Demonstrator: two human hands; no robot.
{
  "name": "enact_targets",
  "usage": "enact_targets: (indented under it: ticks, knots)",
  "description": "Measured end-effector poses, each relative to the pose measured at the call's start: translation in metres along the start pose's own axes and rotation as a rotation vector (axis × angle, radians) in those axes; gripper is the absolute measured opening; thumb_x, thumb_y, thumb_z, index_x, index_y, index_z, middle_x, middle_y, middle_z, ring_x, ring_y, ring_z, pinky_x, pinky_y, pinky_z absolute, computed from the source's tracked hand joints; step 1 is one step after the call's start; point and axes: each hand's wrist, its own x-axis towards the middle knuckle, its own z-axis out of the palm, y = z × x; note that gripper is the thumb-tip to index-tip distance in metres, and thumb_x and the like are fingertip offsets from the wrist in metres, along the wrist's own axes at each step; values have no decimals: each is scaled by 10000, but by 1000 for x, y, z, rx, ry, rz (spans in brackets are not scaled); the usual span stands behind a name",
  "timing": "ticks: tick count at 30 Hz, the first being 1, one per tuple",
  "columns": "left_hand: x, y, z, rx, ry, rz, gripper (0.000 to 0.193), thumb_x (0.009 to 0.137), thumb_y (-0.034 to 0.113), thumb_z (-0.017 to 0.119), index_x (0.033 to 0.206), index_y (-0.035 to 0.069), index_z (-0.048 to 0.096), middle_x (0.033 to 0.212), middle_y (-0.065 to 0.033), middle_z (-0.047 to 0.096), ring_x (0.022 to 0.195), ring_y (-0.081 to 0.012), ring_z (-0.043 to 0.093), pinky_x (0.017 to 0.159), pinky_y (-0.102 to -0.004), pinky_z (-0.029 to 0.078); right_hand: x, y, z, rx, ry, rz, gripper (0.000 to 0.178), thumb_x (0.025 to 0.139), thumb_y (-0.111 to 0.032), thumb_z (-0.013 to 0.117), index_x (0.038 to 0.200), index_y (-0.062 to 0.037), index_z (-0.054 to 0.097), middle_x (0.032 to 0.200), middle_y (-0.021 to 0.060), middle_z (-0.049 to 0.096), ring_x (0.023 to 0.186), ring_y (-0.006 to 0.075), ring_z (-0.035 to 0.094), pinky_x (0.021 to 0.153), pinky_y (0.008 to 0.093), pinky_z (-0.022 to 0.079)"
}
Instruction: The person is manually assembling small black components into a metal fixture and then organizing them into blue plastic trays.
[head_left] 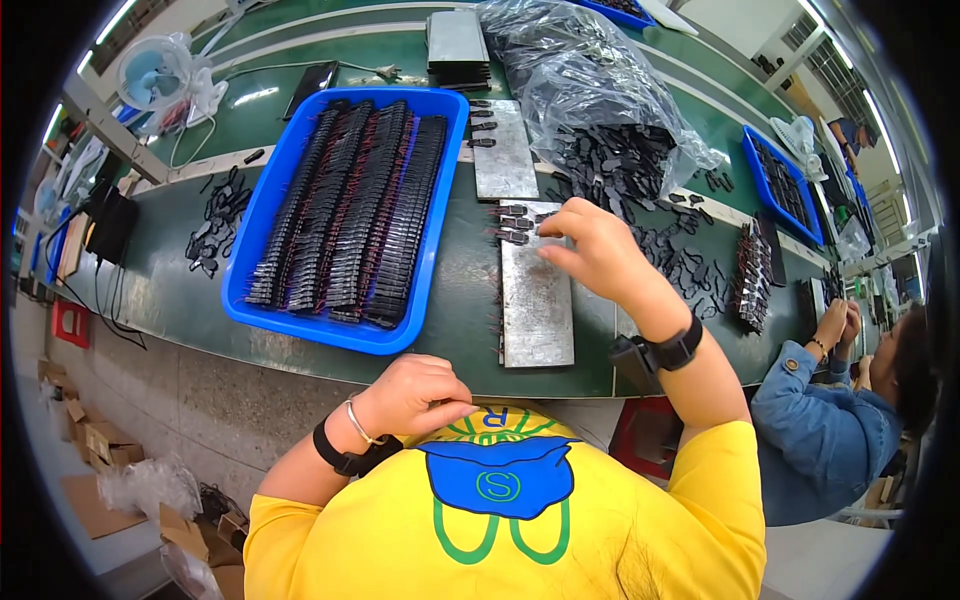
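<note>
Right hand point(600, 250): over the near metal plate point(538, 310), fingertips point(550, 229) beside small black parts point(513, 224) at its far end
Left hand point(418, 397): curled, near the edge of the tabletop point(468, 345)
Blue tray point(385, 343): rows of black pieces point(345, 220)
Clear bag point(570, 70): loose black bits point(612, 160) at its mouth

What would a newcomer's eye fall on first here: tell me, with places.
Most likely the big blue tray left of centre on the green bench, packed with rows of black parts. Next comes the clear plastic bag at the upper centre, with loose black pieces at its mouth. The bright yellow shirt fills the bottom.
</note>
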Motion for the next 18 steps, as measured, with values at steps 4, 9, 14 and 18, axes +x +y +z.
enact_targets:
  ticks: [4, 9, 14, 18]
  knots:
    - [-3, 0, -1, 24, 50, 32, 91, 730, 112, 745, 732, 70, 664, 602, -56, 570, 539, -225, 543, 491, -336, 410, 14, -4, 20, -87, -45, 116, 196, 748, -165, 733, 904, -55, 689, 861, 87, 617, 768, 296, 620, 684, 361, 497]
    - [-3, 0, 0, 36, 65, 91, 86, 733, 109, 745, 731, 68, 669, 606, -57, 571, 541, -218, 544, 491, -331, 408, 15, 3, 33, -75, -52, 76, 175, 747, -170, 734, 875, -56, 697, 812, 89, 610, 759, 293, 621, 674, 365, 497]
    - [-3, 2, -6, -55, 42, -31, 73, 746, 100, 740, 760, 63, 678, 628, -61, 590, 556, -213, 556, 506, -327, 425, 2, -8, 30, -40, -30, 15, 166, 750, -171, 731, 853, -47, 691, 788, 97, 607, 745, 295, 620, 668, 372, 497]
    - [5, 1, -4, -108, 20, -112, 80, 761, 115, 733, 786, 63, 678, 656, -68, 605, 599, -225, 582, 539, -333, 455, -8, -13, 30, 15, 35, 18, 173, 752, -169, 731, 858, -41, 682, 798, 99, 608, 738, 299, 619, 664, 376, 497]
